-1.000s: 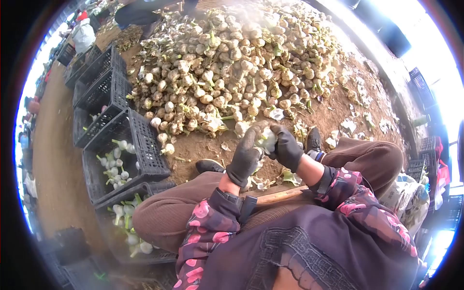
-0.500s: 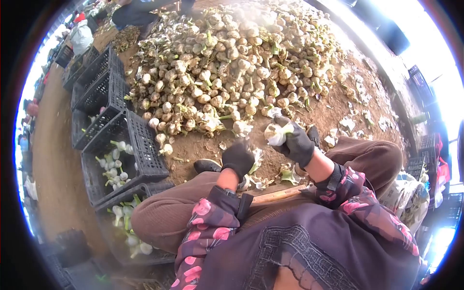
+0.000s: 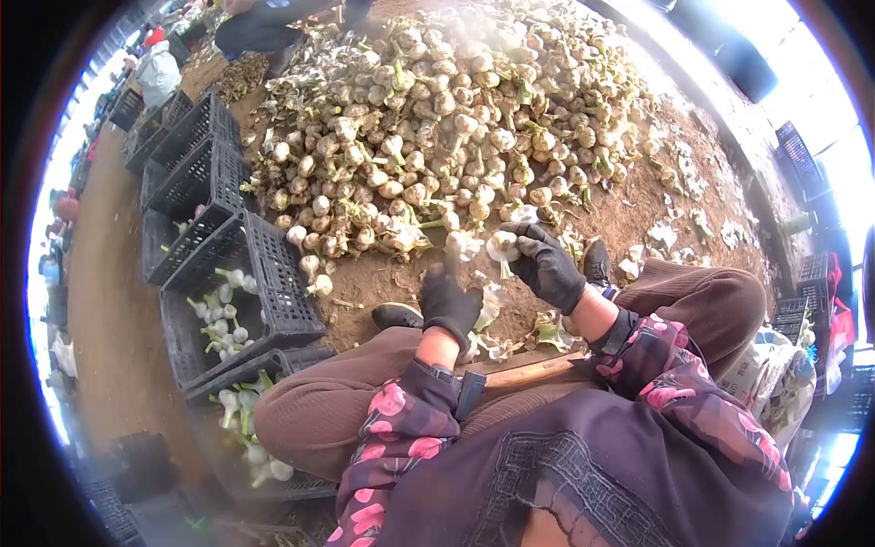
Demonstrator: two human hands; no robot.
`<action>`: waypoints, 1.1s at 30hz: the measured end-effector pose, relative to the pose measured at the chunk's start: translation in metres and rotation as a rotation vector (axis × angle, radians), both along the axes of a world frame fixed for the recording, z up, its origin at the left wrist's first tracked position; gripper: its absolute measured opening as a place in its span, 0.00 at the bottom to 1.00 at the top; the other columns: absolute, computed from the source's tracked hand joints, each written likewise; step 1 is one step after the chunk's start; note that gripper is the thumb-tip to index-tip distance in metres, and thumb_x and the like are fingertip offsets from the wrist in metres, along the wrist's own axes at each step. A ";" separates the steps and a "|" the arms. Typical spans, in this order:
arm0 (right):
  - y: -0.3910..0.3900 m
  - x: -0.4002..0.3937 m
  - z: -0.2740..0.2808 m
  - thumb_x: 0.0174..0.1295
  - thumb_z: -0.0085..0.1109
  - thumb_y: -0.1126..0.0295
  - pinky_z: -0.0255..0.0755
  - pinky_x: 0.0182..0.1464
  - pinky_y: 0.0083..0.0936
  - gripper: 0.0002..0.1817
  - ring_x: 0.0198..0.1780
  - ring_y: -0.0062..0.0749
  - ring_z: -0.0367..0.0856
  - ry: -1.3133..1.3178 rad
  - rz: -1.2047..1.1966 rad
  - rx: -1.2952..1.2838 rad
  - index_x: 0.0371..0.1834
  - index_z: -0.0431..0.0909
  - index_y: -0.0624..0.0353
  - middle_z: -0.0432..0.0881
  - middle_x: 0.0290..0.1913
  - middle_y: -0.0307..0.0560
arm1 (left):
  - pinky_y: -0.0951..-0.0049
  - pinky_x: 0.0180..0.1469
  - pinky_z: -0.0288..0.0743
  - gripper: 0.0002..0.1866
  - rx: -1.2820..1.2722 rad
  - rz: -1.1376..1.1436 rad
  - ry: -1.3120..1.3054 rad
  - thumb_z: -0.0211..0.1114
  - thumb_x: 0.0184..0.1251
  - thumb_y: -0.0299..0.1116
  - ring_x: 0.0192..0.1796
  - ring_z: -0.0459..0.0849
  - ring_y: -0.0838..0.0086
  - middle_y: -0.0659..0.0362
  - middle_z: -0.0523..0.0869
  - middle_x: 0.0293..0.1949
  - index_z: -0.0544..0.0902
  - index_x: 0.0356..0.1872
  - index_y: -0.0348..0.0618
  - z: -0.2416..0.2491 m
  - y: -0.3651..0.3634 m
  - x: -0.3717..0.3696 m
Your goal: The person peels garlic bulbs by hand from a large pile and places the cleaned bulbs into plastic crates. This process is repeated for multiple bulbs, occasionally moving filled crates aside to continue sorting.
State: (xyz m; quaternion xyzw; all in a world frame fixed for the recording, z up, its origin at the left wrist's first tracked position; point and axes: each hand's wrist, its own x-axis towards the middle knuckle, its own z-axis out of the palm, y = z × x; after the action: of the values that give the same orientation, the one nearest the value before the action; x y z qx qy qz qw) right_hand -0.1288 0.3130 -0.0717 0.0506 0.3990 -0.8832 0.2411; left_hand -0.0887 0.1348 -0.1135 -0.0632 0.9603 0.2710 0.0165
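Note:
My right hand (image 3: 550,272), in a black glove, is closed on a garlic bulb (image 3: 501,244) with its cut stem end pointing down. To the left of it, my left hand (image 3: 448,305), also gloved, is raised near a pale bulb on the ground; its fingers are smeared by motion, so their grip cannot be made out. A large heap of garlic bulbs (image 3: 437,118) lies just beyond both hands. Across my lap rests a wooden-handled tool (image 3: 529,374) with a dark flat piece at its left end.
Black plastic crates (image 3: 284,273) line my left side, some holding trimmed garlic (image 3: 223,319). Peeled skins (image 3: 663,234) litter the dirt floor at the right. A white sack (image 3: 775,374) stands by my right knee. Another person's legs (image 3: 260,35) show behind the heap.
The garlic bulb in my right hand has turned so its stem points down, and that hand has shifted slightly left. My left hand's fingers have moved upward, extending from a more curled shape.

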 end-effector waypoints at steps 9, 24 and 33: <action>-0.007 0.006 0.007 0.69 0.42 0.72 0.73 0.37 0.18 0.18 0.31 0.21 0.76 -0.052 0.153 0.046 0.61 0.67 0.58 0.78 0.36 0.35 | 0.66 0.40 0.83 0.25 1.809 -0.010 -0.307 0.48 0.67 0.27 0.43 0.85 0.68 0.57 0.80 0.47 0.62 0.66 0.46 0.040 0.022 0.000; -0.018 0.003 0.025 0.49 0.63 0.56 0.72 0.37 0.42 0.16 0.32 0.53 0.81 0.729 0.404 1.622 0.24 0.81 0.61 0.80 0.27 0.59 | 0.63 0.43 0.77 0.32 0.650 0.100 -0.075 0.65 0.59 0.34 0.41 0.86 0.55 0.43 0.85 0.36 0.63 0.64 0.40 0.036 0.029 0.007; 0.010 -0.011 -0.020 0.56 0.57 0.71 0.69 0.26 0.23 0.08 0.21 0.27 0.76 0.136 0.061 0.710 0.22 0.80 0.61 0.81 0.22 0.44 | 0.73 0.30 0.73 0.28 1.637 -0.063 -0.243 0.45 0.53 0.21 0.27 0.77 0.75 0.56 0.81 0.37 0.68 0.60 0.48 0.026 0.017 0.007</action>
State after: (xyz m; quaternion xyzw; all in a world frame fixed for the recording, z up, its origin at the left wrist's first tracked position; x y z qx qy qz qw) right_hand -0.1399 0.3228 -0.0918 0.0602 0.6975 -0.6832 0.2076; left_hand -0.0813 0.1521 -0.0876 -0.0332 0.4520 0.8753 0.1687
